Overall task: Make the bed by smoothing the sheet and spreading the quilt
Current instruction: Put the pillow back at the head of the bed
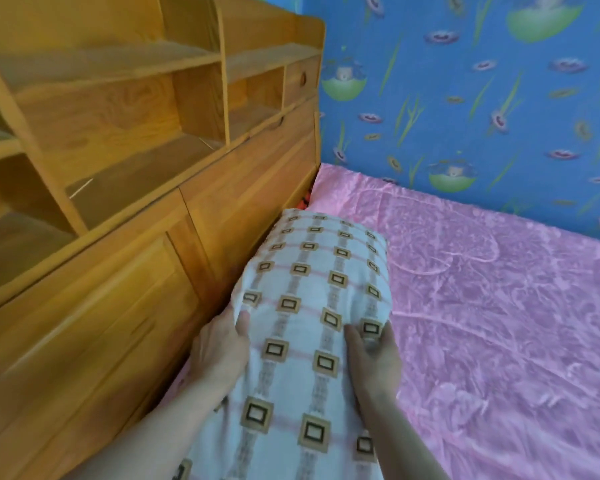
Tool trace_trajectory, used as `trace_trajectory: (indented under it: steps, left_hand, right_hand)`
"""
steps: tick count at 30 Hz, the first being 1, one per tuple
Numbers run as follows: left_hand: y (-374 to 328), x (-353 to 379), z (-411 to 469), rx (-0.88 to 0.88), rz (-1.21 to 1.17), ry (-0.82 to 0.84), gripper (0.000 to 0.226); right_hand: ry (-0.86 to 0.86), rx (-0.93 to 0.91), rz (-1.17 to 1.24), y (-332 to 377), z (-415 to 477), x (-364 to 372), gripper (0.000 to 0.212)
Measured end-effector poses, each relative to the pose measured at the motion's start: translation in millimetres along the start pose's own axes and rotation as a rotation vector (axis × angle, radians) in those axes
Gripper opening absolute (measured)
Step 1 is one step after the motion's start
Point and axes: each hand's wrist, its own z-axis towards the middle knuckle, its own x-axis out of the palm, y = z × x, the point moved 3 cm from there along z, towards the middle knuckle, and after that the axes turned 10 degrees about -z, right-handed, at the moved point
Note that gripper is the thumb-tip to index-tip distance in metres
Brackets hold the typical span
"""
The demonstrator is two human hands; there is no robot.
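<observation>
Forearms enter from six o'clock and run up either flank of a long white pillow (pixel 312 282) printed with brown squares, which lies lengthways from six o'clock towards the centre of the head view, its rounded far end pointing at twelve o'clock. At seven o'clock from the centre, the left hand (pixel 222 344) grips the pillow's left edge: the thumb lies on the top face, pinching a fold of cloth, while the other fingers wrap out of sight round the side, so how they lie cannot be told. At five o'clock from the centre, the right hand (pixel 374 358) grips the opposite edge, thumb pressed flat on the top face and the fingers curled round the right side, close together. Both wrists are straight, palms facing each other across the pillow. The pink sheet (pixel 499 306), the task's thing, covers the mattress from the centre out to three and four o'clock, lightly creased, and a strip of it shows beside the left forearm. A wooden shelf unit (pixel 118 168) with open cubbies and drawers fills nine to eleven o'clock, touching the pillow's left side. Blue wallpaper (pixel 465 98) with flowers spans twelve to two o'clock, meeting the sheet's far edge.
</observation>
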Motion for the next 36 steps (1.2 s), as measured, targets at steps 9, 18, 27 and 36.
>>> trace_trajectory:
  steps: [9,18,27,36]
  left_hand:
    - [-42,-35,1,0.362,-0.124,-0.360,0.024]
    - [34,39,43,-0.210,0.293,0.366,0.076]
    - [23,72,22,0.339,0.545,0.342,0.050]
    - [2,52,-20,0.263,0.576,0.449,0.055]
  right_hand:
    - [-0.251,-0.176,0.054,26,-2,-4,0.049]
    - [0.331,-0.197,-0.722,-24,43,68,0.039]
    - [0.451,-0.191,-0.716,-22,33,101,0.056]
    - [0.452,-0.254,-0.684,3,-10,60,0.066]
